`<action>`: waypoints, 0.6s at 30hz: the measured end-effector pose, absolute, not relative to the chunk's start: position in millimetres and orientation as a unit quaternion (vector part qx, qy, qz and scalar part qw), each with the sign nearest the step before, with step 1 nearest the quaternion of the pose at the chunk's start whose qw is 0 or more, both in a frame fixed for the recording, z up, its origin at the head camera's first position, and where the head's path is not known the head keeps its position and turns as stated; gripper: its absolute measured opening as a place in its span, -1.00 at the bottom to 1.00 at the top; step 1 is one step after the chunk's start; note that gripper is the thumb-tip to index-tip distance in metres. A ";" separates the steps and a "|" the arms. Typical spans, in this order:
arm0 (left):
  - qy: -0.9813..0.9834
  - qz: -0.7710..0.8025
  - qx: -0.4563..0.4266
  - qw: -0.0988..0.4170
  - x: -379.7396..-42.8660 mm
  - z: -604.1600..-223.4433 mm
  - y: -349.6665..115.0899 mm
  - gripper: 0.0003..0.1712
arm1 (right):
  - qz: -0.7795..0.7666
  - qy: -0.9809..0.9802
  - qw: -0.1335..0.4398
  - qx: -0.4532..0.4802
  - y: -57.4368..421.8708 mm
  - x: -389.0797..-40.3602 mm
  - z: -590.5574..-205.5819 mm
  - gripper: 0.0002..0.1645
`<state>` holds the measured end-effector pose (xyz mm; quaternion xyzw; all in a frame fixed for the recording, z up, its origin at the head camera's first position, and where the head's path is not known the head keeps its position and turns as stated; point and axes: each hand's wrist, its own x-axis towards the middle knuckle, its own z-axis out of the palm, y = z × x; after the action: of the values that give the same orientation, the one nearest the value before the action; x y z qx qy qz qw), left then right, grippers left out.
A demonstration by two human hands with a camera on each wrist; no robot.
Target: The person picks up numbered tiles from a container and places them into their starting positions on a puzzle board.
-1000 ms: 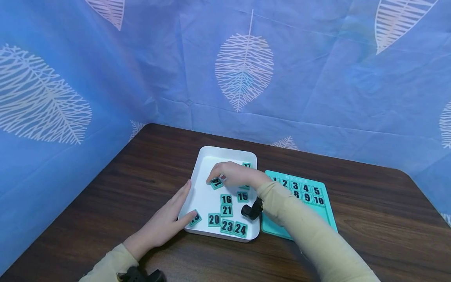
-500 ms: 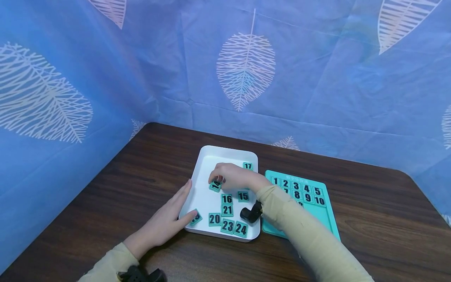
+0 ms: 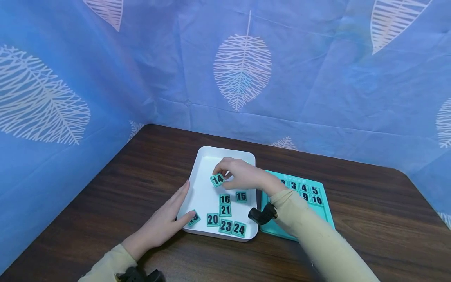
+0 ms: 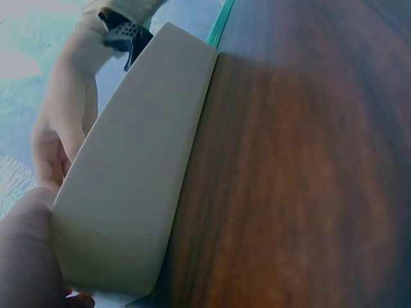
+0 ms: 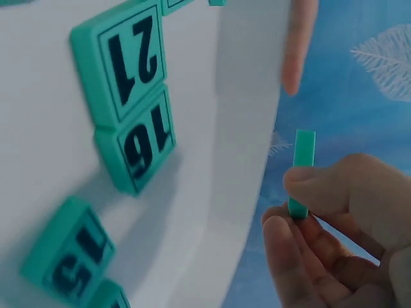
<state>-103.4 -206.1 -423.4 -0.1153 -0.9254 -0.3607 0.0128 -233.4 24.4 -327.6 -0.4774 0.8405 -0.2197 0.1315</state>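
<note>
My right hand (image 3: 237,174) pinches a green number tile (image 3: 217,179) marked 14 between thumb and fingers, over the white tray (image 3: 206,160). In the right wrist view the tile (image 5: 304,154) is seen edge-on, upright in the fingers. My left hand (image 3: 162,219) lies along the tray's left side with straight fingers; its thumb reaches over the near left corner. That thumb partly covers another number tile (image 3: 195,218). In the left wrist view the thumb (image 4: 29,250) is against the tray's outer wall (image 4: 128,167).
Inside the tray lie several tiles, among them 15 (image 3: 241,196), 16 (image 3: 224,199), 21 (image 3: 225,210), 20 (image 3: 213,219), 23 (image 3: 226,226) and 24 (image 3: 239,229). A green number board (image 3: 318,215) stands to its right, partly behind my right forearm. Both are on a dark wooden table (image 3: 370,219).
The right hand has lifted the 14 tile and turned its face toward the head camera. The right wrist has shifted slightly right. The left hand stays at the tray's corner.
</note>
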 end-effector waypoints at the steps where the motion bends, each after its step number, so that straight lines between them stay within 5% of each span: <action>1: -0.926 -0.360 -0.115 0.013 -103.5 -423.8 -205.9 -0.08 | -0.220 0.842 0.127 -0.475 28.0 -231.7 -325.6 -0.63; 18: -0.929 -0.348 -0.121 0.026 -101.4 -423.1 -202.6 -0.09 | -0.213 0.870 0.045 -0.443 94.4 -200.6 -312.4 -0.59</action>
<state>-101.4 -202.6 -423.1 -0.1205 -0.9293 -0.3482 0.0257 -200.6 94.4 -312.4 -0.4430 0.8696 -0.2133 0.0453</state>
